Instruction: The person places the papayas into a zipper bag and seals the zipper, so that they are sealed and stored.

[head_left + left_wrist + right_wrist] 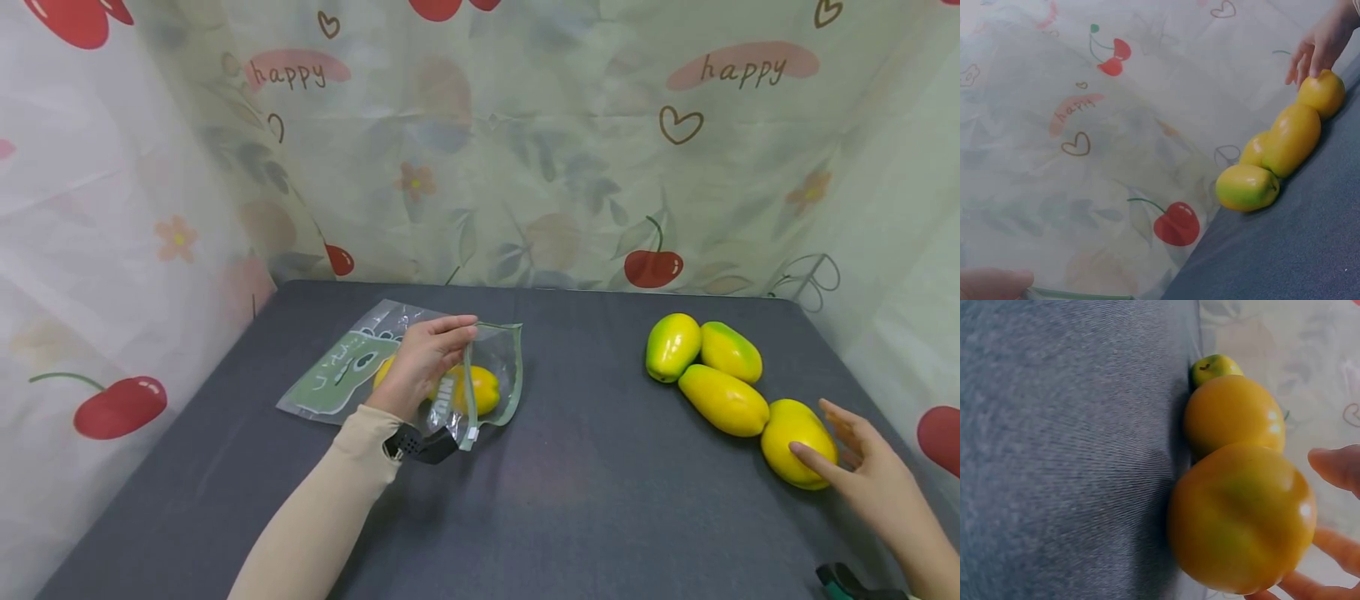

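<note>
On the left of the head view lies a clear zip bag [330, 375] with a green printed picture and yellow fruit [486, 390] inside. My left hand [423, 362] pinches the top edge of its opening between thumb and fingers. Several yellow-green mango-like fruits sit in a group at the right. My right hand [873, 475] is around the nearest one [797, 443], thumb on its near side and fingers beyond it, loosely spread. In the right wrist view that fruit [1241, 519] stands close to the fingers [1335, 550]; whether they press on it is unclear.
Behind the nearest fruit are a long yellow one [723, 400] and two greener ones [672, 347]. A dark grey cloth [570, 500] covers the table. Patterned curtains [495, 167] stand behind and at both sides. A black strap [851, 581] is at the right wrist.
</note>
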### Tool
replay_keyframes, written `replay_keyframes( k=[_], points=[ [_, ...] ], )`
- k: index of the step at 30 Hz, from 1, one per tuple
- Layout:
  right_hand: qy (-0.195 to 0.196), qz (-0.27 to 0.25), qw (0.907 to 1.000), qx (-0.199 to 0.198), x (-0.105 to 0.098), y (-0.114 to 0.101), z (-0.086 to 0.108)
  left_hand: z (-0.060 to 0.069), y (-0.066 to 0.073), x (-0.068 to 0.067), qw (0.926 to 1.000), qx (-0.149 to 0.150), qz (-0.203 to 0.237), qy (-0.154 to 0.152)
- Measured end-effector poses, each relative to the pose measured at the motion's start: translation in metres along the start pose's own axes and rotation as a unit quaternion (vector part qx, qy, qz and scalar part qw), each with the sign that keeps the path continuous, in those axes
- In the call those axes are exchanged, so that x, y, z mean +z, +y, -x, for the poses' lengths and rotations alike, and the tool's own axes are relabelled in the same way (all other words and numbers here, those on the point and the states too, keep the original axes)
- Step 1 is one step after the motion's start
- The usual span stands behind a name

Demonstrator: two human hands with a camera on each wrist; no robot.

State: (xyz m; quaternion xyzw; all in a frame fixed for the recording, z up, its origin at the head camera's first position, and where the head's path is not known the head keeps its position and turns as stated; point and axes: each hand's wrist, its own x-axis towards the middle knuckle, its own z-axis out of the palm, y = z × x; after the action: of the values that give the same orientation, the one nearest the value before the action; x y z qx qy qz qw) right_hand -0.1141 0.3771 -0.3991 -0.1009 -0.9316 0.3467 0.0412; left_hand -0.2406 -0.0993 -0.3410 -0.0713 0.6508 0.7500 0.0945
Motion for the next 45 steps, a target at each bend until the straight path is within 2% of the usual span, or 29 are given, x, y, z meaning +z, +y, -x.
replay_keyframes(
  k=[6, 13, 21, 30, 37, 45],
  points=[
    [-0.016, 0.020, 0.9997, 0.002, 0.000, -0.001, -0.002, 0.000, -0.001, 0.001, 1.0000, 0.002, -0.001, 0.000],
    [-0.036, 0.067, 0.9969, 0.020, -0.003, -0.004, -0.007, 0.000, 0.000, 0.002, 1.0000, 0.003, 0.005, -0.001],
    [-0.067, 0.075, 0.9942, 0.038, -0.004, 0.001, -0.011, 0.000, 0.001, 0.001, 1.0000, 0.002, 0.005, -0.008],
    [-0.060, 0.070, 0.9945, 0.049, -0.005, 0.000, -0.009, 0.001, 0.003, 0.002, 0.9999, 0.007, -0.001, -0.008],
    [-0.030, 0.061, 0.9963, 0.054, -0.009, -0.006, -0.006, 0.000, 0.001, 0.002, 1.0000, 0.003, 0.001, -0.007],
    [0.009, 0.044, 0.9987, 0.025, -0.016, -0.018, -0.005, 0.000, 0.000, 0.003, 0.9999, 0.009, 0.002, -0.008]
  ],
)
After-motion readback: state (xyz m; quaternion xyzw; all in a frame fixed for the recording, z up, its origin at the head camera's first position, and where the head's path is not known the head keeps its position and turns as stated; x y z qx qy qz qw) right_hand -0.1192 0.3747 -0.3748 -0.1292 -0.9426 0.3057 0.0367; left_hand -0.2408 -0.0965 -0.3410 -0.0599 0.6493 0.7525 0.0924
